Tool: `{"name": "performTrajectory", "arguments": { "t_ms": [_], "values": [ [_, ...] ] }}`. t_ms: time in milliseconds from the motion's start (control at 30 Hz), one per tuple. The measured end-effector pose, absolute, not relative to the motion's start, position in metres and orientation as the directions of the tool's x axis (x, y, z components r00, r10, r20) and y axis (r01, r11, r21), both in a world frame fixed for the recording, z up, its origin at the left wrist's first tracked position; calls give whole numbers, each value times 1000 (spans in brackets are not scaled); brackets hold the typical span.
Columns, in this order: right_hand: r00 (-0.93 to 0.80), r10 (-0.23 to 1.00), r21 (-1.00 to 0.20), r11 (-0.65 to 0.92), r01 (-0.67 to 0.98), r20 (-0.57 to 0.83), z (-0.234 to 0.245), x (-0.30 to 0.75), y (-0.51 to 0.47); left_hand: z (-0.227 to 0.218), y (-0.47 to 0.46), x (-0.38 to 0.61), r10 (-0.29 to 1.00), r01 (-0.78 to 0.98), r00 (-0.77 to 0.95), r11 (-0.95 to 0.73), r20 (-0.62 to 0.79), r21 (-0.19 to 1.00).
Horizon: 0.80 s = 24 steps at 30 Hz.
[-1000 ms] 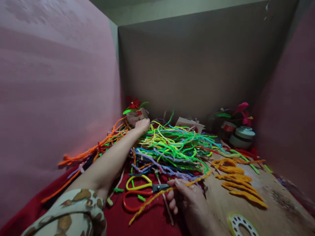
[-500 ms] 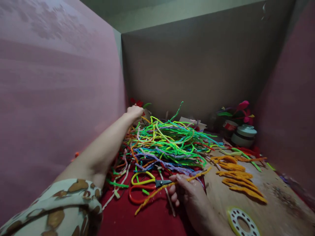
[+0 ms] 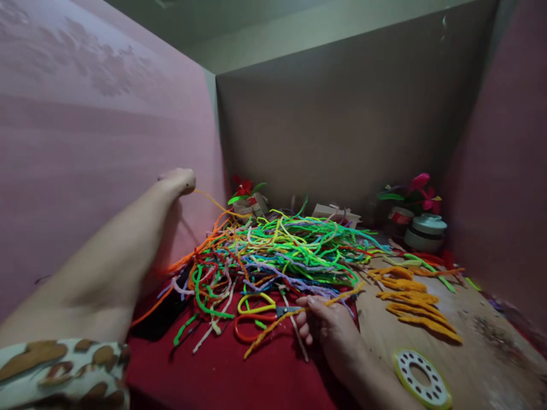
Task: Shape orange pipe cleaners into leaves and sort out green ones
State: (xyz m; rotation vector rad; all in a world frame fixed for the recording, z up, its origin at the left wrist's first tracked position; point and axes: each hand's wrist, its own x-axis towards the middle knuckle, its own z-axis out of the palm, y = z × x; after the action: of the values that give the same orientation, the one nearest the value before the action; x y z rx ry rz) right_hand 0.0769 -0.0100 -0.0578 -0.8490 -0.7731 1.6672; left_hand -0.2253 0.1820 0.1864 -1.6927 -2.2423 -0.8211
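At the left, my left hand (image 3: 182,181) is raised by the pink wall, closed on one end of a yellow-orange pipe cleaner (image 3: 209,198) whose other end trails into the pile. In the middle lies a heap of multicoloured pipe cleaners (image 3: 299,245), mostly green, with lilac, yellow and orange ones. My right hand (image 3: 329,324) pinches another orange pipe cleaner (image 3: 267,333), which slants across the red cloth. Scissors (image 3: 256,311) with one yellow and one red handle lie beneath that strand. Their blade tips vanish behind my right fingers; whether the fingers grip them I cannot tell.
Several folded orange pipe cleaners (image 3: 410,302) rest on the wooden board (image 3: 376,353) at right, near a white-and-yellow ring with holes (image 3: 423,378). A lidded pot (image 3: 425,232) and pink flowers (image 3: 423,188) stand behind. A dark flat object (image 3: 156,322) lies left. Walls enclose three sides.
My left hand has moved left, away from the pile's back corner, drawing out the yellow-orange pipe cleaner. My right hand keeps its pinch, almost in place. The view has shifted slightly.
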Motion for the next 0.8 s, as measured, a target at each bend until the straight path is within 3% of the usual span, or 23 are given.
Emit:
{"name": "performTrajectory", "arguments": {
  "t_ms": [100, 333, 467, 700, 800],
  "values": [
    [-208, 972, -818, -208, -537, -110, -55, 77, -9, 195, 161, -217, 749, 929, -361, 235, 556, 286],
    [-283, 956, -765, -235, -600, -71, -47, 76, -3, 162, 124, -161, 802, 904, -245, -13, 544, 427],
    [-299, 950, -707, -274, -653, -92, -37, 73, 6, 148, 95, -130, 862, 743, -146, -229, 486, 629],
    [-362, 893, -690, -440, -575, -268, -22, 67, 6, 101, 65, -98, 956, 636, 68, -263, 287, 725],
    [-323, 925, -745, -358, -563, -201, -23, 71, -6, 73, 58, -88, 962, 618, 160, -272, 221, 738]
  ]
}}
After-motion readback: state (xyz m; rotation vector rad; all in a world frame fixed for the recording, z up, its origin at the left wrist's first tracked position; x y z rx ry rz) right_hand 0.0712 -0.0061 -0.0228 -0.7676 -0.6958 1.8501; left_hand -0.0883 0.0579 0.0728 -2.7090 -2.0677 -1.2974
